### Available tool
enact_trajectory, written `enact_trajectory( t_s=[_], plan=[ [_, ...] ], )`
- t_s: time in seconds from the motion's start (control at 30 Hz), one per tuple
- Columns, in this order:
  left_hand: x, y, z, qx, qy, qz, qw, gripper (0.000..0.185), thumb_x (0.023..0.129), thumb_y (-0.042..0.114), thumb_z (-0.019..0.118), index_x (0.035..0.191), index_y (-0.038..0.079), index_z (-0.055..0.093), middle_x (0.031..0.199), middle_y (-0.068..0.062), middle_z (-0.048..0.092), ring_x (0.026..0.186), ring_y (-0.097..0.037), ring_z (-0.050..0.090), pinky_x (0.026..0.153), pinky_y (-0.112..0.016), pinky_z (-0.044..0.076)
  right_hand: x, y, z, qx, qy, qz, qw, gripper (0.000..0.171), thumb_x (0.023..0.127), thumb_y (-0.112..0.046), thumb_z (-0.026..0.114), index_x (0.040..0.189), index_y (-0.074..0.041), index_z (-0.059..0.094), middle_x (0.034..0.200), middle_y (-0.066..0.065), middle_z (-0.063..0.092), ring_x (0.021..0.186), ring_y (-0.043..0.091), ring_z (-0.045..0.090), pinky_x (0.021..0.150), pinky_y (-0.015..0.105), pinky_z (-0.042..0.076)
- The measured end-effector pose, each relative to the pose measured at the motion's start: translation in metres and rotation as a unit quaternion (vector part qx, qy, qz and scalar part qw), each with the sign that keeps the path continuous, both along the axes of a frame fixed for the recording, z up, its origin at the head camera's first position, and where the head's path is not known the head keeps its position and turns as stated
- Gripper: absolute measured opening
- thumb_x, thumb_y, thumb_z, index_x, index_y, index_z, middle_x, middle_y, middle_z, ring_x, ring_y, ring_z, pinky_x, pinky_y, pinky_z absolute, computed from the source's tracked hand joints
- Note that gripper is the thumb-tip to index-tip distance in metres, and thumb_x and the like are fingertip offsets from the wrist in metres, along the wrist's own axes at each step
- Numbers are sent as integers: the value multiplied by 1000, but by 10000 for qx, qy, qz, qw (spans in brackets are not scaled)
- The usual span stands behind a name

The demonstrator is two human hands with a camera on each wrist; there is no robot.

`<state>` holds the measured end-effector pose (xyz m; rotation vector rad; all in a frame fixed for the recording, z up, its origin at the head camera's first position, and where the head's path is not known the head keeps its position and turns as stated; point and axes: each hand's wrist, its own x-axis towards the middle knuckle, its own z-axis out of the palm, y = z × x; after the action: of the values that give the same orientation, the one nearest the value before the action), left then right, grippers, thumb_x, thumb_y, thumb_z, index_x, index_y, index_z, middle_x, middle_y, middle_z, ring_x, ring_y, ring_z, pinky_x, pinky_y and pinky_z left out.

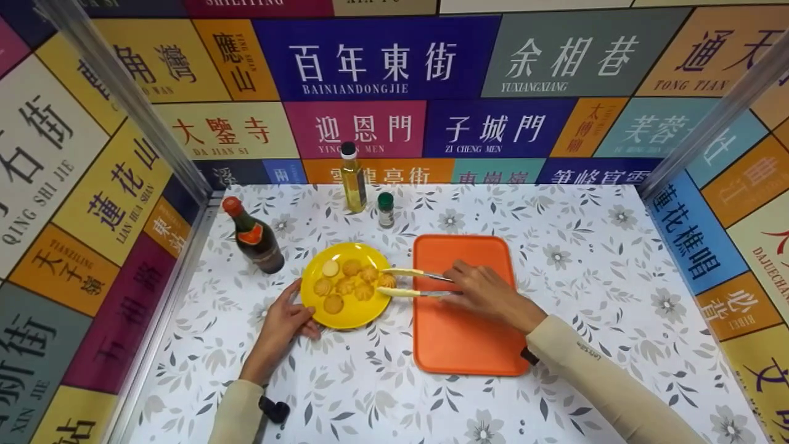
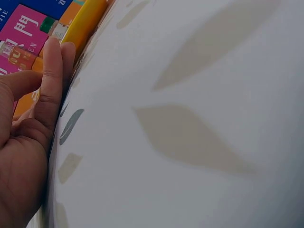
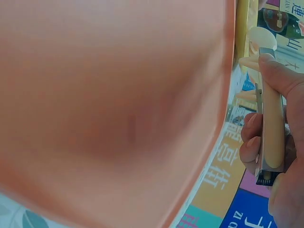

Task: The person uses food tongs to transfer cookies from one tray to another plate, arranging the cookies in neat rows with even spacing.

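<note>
Two hands: right (image 1: 487, 290) gripping tongs (image 1: 410, 282), tips half-hidden; left (image 1: 285, 320) flat against plate (image 1: 320, 308).

Glossy yellow plastic plate (image 1: 345, 308), matt orange plastic tray (image 1: 462, 339), metal tongs (image 1: 413, 282) with cream plastic tips, glass bottles (image 1: 353, 179)

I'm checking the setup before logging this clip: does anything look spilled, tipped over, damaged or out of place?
Nothing stands out. The dark bottle, oil bottle and small jar stand upright; the pieces of food sit on the yellow plate, and the orange tray lies flat.
</note>
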<state>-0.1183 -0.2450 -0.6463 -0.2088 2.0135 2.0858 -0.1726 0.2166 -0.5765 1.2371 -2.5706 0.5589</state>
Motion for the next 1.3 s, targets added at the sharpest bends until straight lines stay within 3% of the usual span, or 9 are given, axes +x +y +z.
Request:
enact_trajectory(
  t_s=[0.33, 0.77, 1.1, 1.3],
  plan=[
    [0, 0, -2, -142, -89, 35, 9999, 78, 109, 5, 67, 175, 20, 29, 87, -27, 76, 65, -30, 76, 63, -39, 69, 2, -9, 2, 108, -32, 133, 9998, 41, 91, -32, 93, 114, -3, 74, 94, 6, 58, 58, 17, 48, 50, 28, 44],
    [0, -1, -2, -70, -98, -6, 9999, 78, 110, 6, 67, 176, 20, 28, 89, -27, 76, 66, -30, 76, 65, -40, 69, 6, -20, 5, 96, -58, 399, 9991, 40, 92, -32, 92, 112, -2, 74, 94, 7, 58, 59, 17, 49, 50, 27, 47],
    [0, -1, -1, -144, -31, -105, 9998, 75, 111, 9, 67, 175, 21, 29, 91, -28, 76, 69, -31, 77, 68, -40, 70, 8, -25, 2, 286, 108, 404, 9987, 43, 91, -37, 93, 106, -3, 71, 91, 5, 54, 56, 13, 41, 47, 28, 42],
    [0, -1, -1, -187, -82, -126, 9997, 75, 112, 10, 66, 176, 21, 28, 93, -28, 76, 69, -31, 77, 68, -40, 70, 11, -30, 3, 288, 42, 406, 9988, 43, 92, -37, 92, 109, -2, 73, 91, 4, 55, 58, 16, 45, 48, 29, 45]
  ],
)
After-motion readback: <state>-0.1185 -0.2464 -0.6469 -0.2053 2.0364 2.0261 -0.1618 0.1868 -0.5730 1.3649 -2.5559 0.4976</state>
